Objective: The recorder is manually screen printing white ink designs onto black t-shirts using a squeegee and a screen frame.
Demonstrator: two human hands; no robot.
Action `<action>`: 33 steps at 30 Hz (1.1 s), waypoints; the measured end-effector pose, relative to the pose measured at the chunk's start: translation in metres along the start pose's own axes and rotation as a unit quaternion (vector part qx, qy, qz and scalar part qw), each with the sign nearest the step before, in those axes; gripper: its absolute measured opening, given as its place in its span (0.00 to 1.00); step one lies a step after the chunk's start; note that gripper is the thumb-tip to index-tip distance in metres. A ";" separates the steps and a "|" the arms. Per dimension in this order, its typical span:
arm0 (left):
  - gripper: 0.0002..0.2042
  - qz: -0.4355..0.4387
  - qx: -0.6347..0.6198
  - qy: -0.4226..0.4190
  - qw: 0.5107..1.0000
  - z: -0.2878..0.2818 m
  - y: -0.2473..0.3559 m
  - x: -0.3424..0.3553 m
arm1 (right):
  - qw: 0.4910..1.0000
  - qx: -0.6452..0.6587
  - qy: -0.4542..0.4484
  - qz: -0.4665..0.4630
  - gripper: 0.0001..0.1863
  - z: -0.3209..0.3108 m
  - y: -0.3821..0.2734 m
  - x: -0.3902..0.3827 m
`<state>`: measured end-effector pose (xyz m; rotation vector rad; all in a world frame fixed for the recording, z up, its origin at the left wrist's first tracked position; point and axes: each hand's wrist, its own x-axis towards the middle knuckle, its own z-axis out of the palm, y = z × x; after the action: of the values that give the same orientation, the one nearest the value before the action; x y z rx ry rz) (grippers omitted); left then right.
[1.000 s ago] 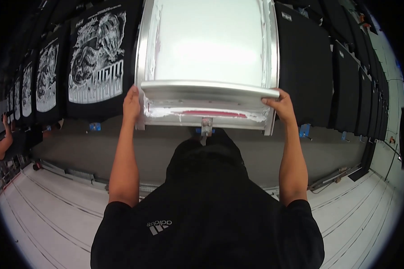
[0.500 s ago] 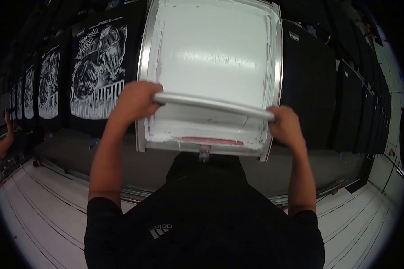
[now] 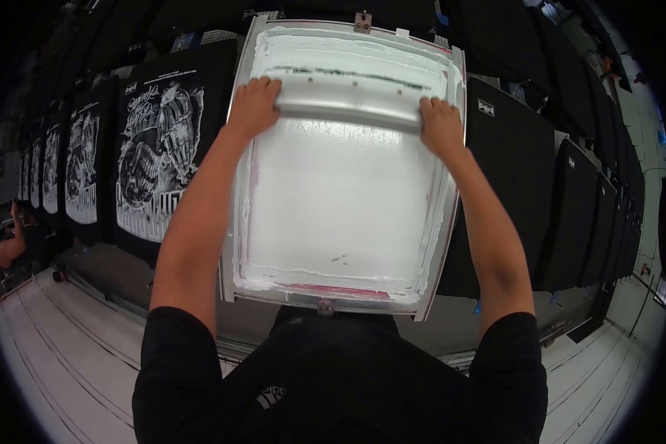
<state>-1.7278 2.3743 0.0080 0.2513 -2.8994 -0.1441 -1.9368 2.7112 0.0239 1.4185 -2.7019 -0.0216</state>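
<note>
A screen printing frame (image 3: 451, 222) with metal sides lies in front of me, its mesh (image 3: 333, 214) coated in white ink. Across the far part of the mesh stretches a wide squeegee (image 3: 351, 103) with a pale metal handle. My left hand (image 3: 256, 105) is closed around its left end, fingers curled over the top. At the right end my right hand (image 3: 442, 126) grips it the same way. White ink is heaped along the frame's inner edges, and a reddish strip (image 3: 337, 291) shows at the near edge. The squeegee's lower edge is hidden.
On the left, black shirts (image 3: 159, 148) with white prints lie on boards in a row. Plain black shirts (image 3: 507, 185) line the right. A clamp (image 3: 362, 22) holds the frame's far edge; another clamp (image 3: 325, 305) is at its near edge. Another person (image 3: 11, 240) is at the far left.
Both hands have moved away from me with the squeegee, from the near part of the screen to its far part. More of the frame's far end shows now.
</note>
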 end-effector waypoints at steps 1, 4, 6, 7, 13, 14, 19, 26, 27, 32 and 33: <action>0.20 0.012 -0.015 -0.003 1.000 -0.008 0.008 -0.018 | 1.000 0.003 -0.026 0.006 0.15 -0.007 -0.007 -0.022; 0.21 -0.010 -0.041 -0.082 0.996 -0.051 0.041 -0.089 | 0.997 0.053 -0.065 -0.004 0.16 -0.040 -0.036 -0.096; 0.20 0.008 -0.069 -0.065 0.995 -0.083 0.060 -0.144 | 0.987 0.111 -0.114 0.011 0.18 -0.080 -0.060 -0.145; 0.19 0.026 -0.090 -0.030 0.995 -0.102 0.070 -0.169 | 0.986 0.143 -0.085 -0.010 0.18 -0.095 -0.067 -0.176; 0.18 -0.017 -0.142 -0.111 0.983 -0.156 0.128 -0.301 | 0.972 0.216 -0.088 0.003 0.19 -0.139 -0.132 -0.308; 0.18 -0.033 -0.143 -0.117 0.982 -0.152 0.132 -0.312 | 0.971 0.212 -0.108 0.025 0.21 -0.131 -0.140 -0.319; 0.18 -0.036 -0.174 -0.108 0.978 -0.134 0.130 -0.318 | 0.963 0.182 -0.190 0.052 0.23 -0.120 -0.144 -0.316; 0.22 -0.047 -0.148 -0.037 0.987 -0.098 0.125 -0.310 | 0.978 0.173 -0.101 0.056 0.22 -0.093 -0.136 -0.298; 0.21 -0.025 -0.153 -0.024 0.988 -0.086 0.109 -0.285 | 0.981 0.169 -0.077 0.050 0.23 -0.085 -0.122 -0.274; 0.20 -0.030 -0.132 -0.025 0.990 -0.057 0.041 -0.126 | 0.991 0.121 -0.031 0.048 0.19 -0.059 -0.057 -0.125; 0.20 -0.046 -0.106 -0.047 0.992 -0.055 0.033 -0.091 | 0.993 0.100 -0.014 0.055 0.19 -0.059 -0.044 -0.094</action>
<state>-1.6332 2.4182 0.0460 0.3488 -2.9336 -0.4880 -1.8423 2.7653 0.0733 1.3226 -2.8707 0.2454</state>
